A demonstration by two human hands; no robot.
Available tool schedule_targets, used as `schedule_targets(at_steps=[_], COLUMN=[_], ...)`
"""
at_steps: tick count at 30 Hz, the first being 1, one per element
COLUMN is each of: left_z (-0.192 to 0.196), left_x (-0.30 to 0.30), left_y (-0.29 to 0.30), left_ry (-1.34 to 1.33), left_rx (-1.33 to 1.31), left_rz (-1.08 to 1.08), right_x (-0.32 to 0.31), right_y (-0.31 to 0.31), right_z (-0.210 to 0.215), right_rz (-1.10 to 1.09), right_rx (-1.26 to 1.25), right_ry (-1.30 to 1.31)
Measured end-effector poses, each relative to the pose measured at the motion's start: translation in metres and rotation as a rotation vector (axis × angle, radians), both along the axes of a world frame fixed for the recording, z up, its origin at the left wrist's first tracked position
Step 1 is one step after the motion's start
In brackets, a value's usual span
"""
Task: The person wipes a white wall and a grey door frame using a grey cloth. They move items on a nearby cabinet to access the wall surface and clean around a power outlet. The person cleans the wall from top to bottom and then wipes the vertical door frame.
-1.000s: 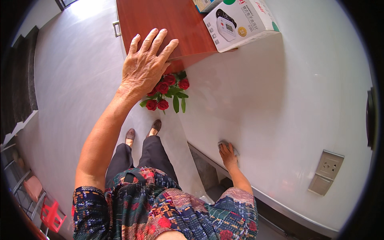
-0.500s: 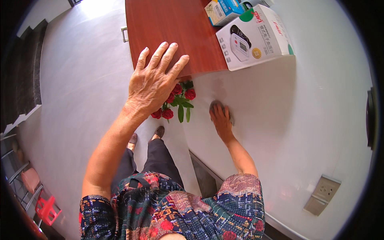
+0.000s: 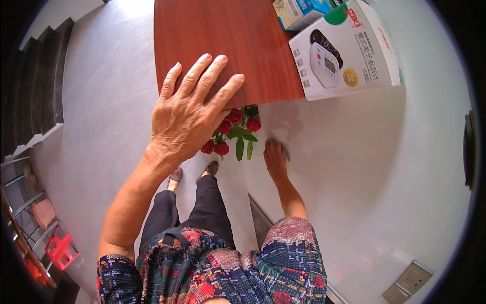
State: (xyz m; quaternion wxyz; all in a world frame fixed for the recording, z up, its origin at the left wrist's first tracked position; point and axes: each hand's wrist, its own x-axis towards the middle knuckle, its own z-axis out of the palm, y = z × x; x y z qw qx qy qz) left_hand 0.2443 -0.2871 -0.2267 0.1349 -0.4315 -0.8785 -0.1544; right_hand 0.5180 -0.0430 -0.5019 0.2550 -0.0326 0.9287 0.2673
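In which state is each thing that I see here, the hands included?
Left hand: open, fingers spread over the wooden top; contact unclear.
Right hand: curled over the grey pad.
Grey pad: appears pressed against the white surface.
White box: looks shut.
Red roses: blooms open.
Wall socket: nothing plugged in.

Far left: dark angular steps (image 3: 41,83). Near left: red plastic stool (image 3: 59,249). Near right: beige rectangular socket plate (image 3: 414,278).

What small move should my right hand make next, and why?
Perhaps slide the right hand and grey pad toward the reddish wooden top: the pad appears against the pale surface, with a wet-looking smear just ahead.
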Motion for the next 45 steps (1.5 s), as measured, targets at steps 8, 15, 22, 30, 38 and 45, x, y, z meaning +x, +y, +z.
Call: schedule_targets(at_steps=[8, 15, 22, 30, 38, 45], left_z=[-0.005, -0.009, -0.005, -0.004, -0.002, -0.007], left_x=[0.001, 0.003, 0.002, 0.002, 0.005, 0.004], left_y=[-0.003, -0.005, -0.005, -0.006, -0.007, -0.004], left_ry=[0.056, 0.097, 0.127, 0.096, 0.130, 0.208], left_rx=[0.009, -0.036, -0.014, -0.030, -0.036, -0.046], left_rz=[-0.017, -0.039, -0.069, -0.075, -0.065, -0.107], right_x=[0.210, 0.292, 0.196, -0.012, -0.010, 0.206], right_y=[-0.040, -0.063, -0.054, -0.012, -0.019, -0.054], right_z=[0.034, 0.122, 0.207, 0.221, 0.224, 0.174], right_rz=[-0.262, -0.172, -0.122, -0.068, -0.111, -0.215], right_rx=[-0.135, 0.118, 0.248, 0.138, 0.246, 0.386], right_ry=[-0.208, -0.431, 0.088, 0.603, 0.390, 0.324])
